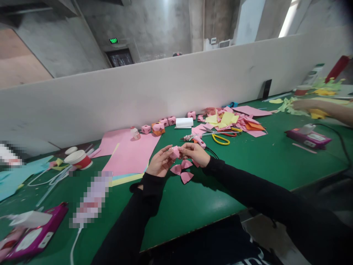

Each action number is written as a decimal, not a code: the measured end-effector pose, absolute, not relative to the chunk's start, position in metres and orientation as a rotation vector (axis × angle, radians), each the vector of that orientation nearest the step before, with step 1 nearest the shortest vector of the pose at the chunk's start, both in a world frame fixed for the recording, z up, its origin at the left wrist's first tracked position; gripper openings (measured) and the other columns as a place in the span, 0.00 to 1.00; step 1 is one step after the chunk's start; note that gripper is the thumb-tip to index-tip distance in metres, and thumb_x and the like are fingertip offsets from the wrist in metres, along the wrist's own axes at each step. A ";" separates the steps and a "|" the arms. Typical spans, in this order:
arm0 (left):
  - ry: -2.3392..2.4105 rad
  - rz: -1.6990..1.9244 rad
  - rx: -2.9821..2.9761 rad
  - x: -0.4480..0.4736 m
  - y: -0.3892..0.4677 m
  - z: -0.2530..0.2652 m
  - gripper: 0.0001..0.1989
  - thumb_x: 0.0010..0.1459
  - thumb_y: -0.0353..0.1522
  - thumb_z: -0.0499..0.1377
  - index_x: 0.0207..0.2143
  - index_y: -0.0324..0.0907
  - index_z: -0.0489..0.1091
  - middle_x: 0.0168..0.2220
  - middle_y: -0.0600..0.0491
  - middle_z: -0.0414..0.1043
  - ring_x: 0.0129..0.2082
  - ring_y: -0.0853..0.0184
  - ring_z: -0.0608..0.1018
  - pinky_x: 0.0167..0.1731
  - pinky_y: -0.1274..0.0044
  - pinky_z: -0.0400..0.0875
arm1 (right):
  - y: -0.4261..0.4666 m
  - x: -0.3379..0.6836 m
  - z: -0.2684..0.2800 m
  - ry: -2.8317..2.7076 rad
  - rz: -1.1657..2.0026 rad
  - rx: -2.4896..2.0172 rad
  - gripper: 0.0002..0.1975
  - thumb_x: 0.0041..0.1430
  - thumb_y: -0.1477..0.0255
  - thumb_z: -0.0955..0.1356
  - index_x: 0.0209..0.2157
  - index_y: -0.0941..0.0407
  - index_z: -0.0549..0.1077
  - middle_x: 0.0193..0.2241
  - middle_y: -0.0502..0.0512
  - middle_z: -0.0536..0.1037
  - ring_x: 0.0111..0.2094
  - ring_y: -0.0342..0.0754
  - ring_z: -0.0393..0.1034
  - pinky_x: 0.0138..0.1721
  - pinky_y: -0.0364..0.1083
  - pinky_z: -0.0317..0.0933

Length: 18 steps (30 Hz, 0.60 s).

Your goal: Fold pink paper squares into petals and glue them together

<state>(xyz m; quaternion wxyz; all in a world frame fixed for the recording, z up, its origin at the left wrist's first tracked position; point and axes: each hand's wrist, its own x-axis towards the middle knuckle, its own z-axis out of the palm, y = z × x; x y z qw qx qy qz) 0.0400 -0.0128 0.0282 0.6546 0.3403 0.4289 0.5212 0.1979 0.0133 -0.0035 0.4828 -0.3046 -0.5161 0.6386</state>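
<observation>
Between my two hands, just above the green table, is a small folded piece of pink paper (175,152). My left hand (160,161) pinches its left side with thumb and fingers. On the other side, my right hand (196,154) has its fingertips closed on the piece's right edge. Below them lie several loose folded pink paper pieces (186,177). Just beyond my right hand rests a pink glue gun (199,140) with a black cord. Part of the held piece is covered by my fingers.
Pink sheets (132,154) lie at left, a small bottle (135,133) on them. Finished pink paper shapes (158,128) line the partition (165,88). Scissors (220,139) lie beside a paper scrap heap (226,119). A paper cup (78,159) and power strips (308,138) stand around; another person's hand (302,105) is at right.
</observation>
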 end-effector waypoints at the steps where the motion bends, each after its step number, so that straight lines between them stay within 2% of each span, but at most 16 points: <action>1: 0.972 1.184 0.773 0.040 -0.013 0.028 0.15 0.44 0.28 0.67 0.36 0.39 0.71 0.31 0.53 0.75 0.26 0.73 0.76 0.27 0.81 0.74 | 0.013 0.198 -0.004 -1.259 1.559 -0.730 0.21 0.39 0.54 0.74 0.23 0.58 0.69 0.20 0.49 0.75 0.23 0.41 0.70 0.25 0.40 0.61; 12: 0.965 1.191 0.838 0.039 -0.012 0.029 0.21 0.40 0.29 0.69 0.38 0.40 0.69 0.29 0.55 0.75 0.27 0.73 0.77 0.29 0.81 0.72 | 0.010 0.201 0.003 -1.326 1.487 -0.746 0.22 0.39 0.53 0.73 0.24 0.58 0.69 0.21 0.49 0.75 0.24 0.41 0.70 0.25 0.40 0.63; 18: 0.957 1.177 0.955 0.040 -0.014 0.031 0.23 0.37 0.29 0.70 0.39 0.41 0.69 0.26 0.56 0.74 0.27 0.72 0.77 0.31 0.79 0.71 | 0.008 0.198 0.006 -1.292 1.510 -0.744 0.22 0.43 0.51 0.71 0.23 0.58 0.69 0.21 0.48 0.73 0.24 0.39 0.68 0.25 0.39 0.63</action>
